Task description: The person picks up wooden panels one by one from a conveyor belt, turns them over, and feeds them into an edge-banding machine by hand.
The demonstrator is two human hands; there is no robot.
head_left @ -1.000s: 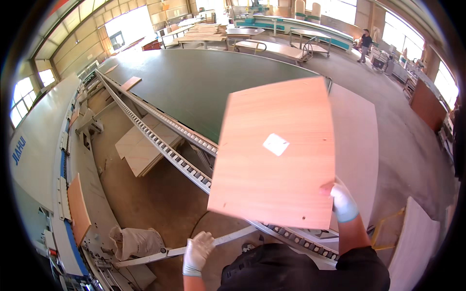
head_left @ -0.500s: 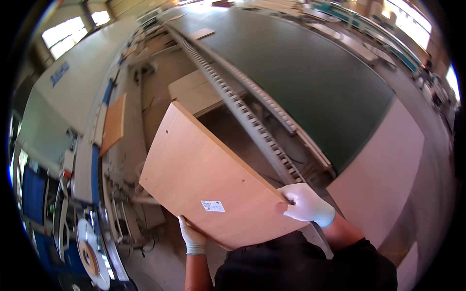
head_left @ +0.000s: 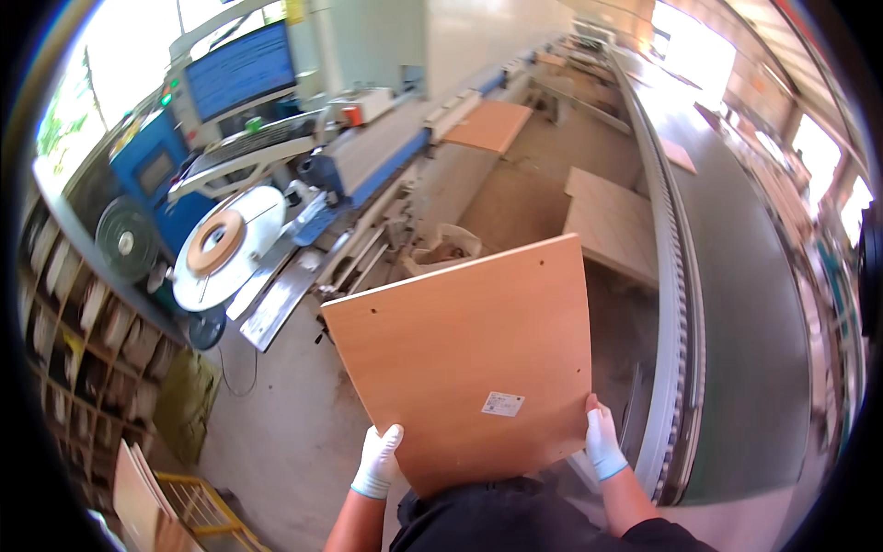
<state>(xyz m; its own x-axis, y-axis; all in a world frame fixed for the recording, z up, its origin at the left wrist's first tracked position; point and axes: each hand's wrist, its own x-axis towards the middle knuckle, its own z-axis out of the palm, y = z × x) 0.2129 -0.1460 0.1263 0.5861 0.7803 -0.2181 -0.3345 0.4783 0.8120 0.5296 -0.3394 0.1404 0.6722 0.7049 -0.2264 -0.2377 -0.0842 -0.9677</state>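
The board's left edge is clamped by the gloved left hand (head_left: 377,458), thumb pressed over the face; its right edge is gripped likewise by the right hand (head_left: 603,440). Between them the wood-toned board (head_left: 460,350) is held tilted before the torso — a white label (head_left: 503,404) is stuck on its face. Beyond it, a tan roll (head_left: 215,242) is carried on a white disc (head_left: 189,281) at left, and a roller track (head_left: 676,368) is seen at right.

A woodworking workshop, with wood-grained panel (head_left: 469,354), roller track (head_left: 679,304), brown roll (head_left: 233,241), monitor (head_left: 241,69) and compartmented shelving (head_left: 101,408).
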